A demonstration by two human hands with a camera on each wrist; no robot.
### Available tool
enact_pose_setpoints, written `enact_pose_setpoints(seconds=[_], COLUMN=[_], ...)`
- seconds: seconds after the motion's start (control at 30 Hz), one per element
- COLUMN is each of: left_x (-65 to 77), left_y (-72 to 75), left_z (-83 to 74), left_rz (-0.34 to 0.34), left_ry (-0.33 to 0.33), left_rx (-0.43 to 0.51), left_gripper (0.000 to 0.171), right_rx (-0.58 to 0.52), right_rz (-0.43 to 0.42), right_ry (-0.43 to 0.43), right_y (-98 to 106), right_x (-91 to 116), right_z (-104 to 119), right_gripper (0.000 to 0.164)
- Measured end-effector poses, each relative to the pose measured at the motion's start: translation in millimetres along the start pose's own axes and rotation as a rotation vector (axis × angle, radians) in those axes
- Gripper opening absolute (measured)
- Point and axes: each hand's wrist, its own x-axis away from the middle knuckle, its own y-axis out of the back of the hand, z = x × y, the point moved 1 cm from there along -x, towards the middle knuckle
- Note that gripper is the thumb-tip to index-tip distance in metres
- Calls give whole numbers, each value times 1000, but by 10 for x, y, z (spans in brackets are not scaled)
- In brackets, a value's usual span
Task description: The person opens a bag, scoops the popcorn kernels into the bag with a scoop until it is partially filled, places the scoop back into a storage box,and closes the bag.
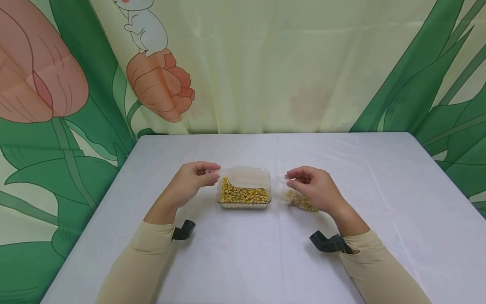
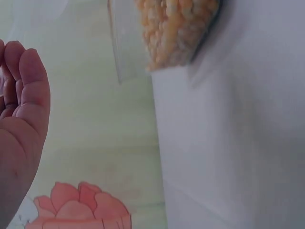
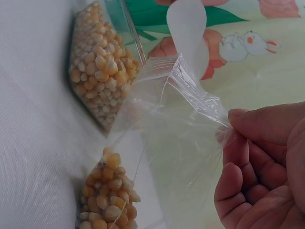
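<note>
My left hand (image 1: 190,181) pinches the handle end of a white spoon (image 3: 187,28), whose broad rounded part overlaps the back of a clear glass container (image 1: 244,205) in the head view. Yellow corn kernels (image 1: 243,195) fill much of that container. Right of it, my right hand (image 1: 317,185) pinches the upper edge of a clear zip bag (image 3: 162,114) between thumb and index finger. More corn kernels (image 3: 107,195) lie in the bag's lower part, and its zip end tilts toward the container. In the left wrist view the left hand's (image 2: 24,105) fingers are partly cut off.
A white cloth covers the table (image 1: 243,257), and a curtain (image 1: 265,71) printed with flowers and a rabbit hangs along its far edge. A black wrist mount (image 1: 184,230) sits on the left forearm and another black mount (image 1: 328,242) on the right.
</note>
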Motion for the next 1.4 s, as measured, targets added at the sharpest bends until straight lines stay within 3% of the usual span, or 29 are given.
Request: enact_pose_setpoints(seconds=[0.2, 0.37, 0.87, 1.03, 1.4], left_x=[61, 97, 88, 121, 135], left_y=[208, 291, 345, 390, 409], left_z=[58, 77, 163, 123, 36], left_rz=[-31, -34, -29, -29, -30], left_ry=[23, 46, 60, 82, 55], left_rx=[-64, -105, -135, -154, -211], left_gripper=[38, 39, 37, 39, 35], right_rx=[7, -22, -111, -142, -173], right_rz=[-2, 0, -30, -53, -67], right_ry=[1, -5, 37, 60, 71], right_y=[12, 53, 126, 107, 49], right_x=[6, 16, 20, 20, 19], right_z=[-7, 0, 14, 34, 42], right_gripper=[18, 18, 21, 20, 21])
